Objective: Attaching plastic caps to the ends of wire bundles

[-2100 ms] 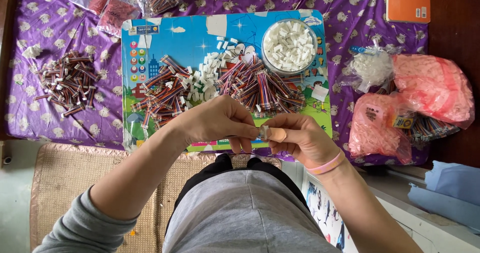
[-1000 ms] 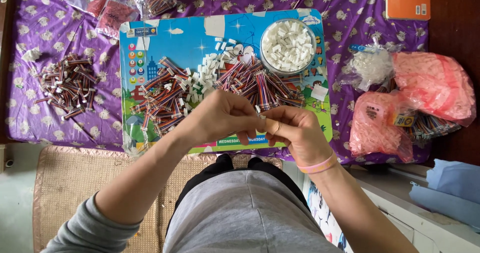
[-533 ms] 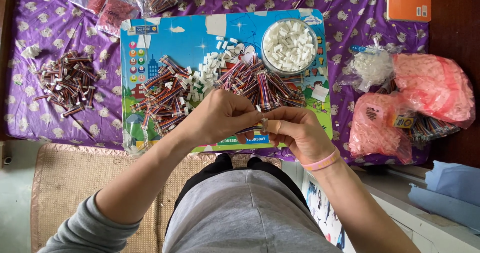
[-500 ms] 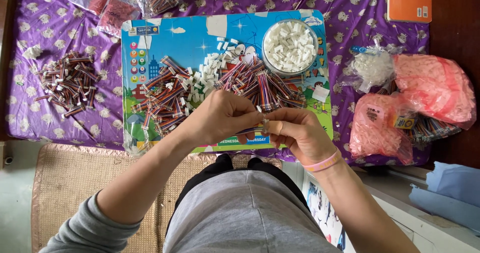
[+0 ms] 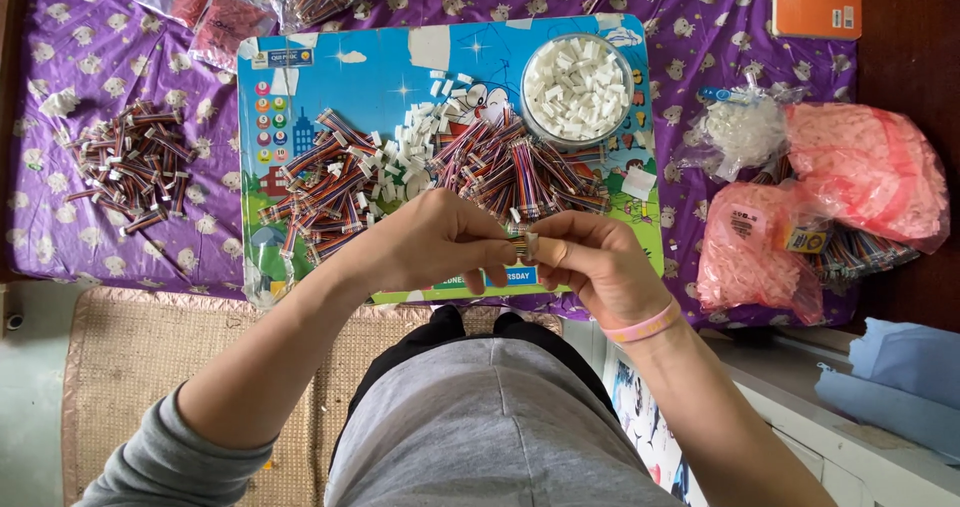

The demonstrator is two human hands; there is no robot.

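Observation:
My left hand (image 5: 435,242) and my right hand (image 5: 590,262) meet over the near edge of a blue picture board (image 5: 400,62). Between their fingertips they pinch a short multicoloured wire piece with a small white connector (image 5: 522,239). On the board lie two heaps of striped wire pieces, one to the left (image 5: 320,187) and one right (image 5: 520,167), with loose white connectors (image 5: 420,147) between them. A clear bowl of white connectors (image 5: 577,89) stands at the board's far right.
A heap of wire pieces (image 5: 130,162) lies on the purple cloth (image 5: 60,237) at the left. Pink plastic bags (image 5: 860,167) and a clear bag of white parts (image 5: 745,132) sit right. An orange box (image 5: 818,0) is far right, a woven mat (image 5: 120,357) below.
Both hands stay together at the board's near edge; the fingers shift slightly around the small wire piece, and the right hand has edged closer to the left.

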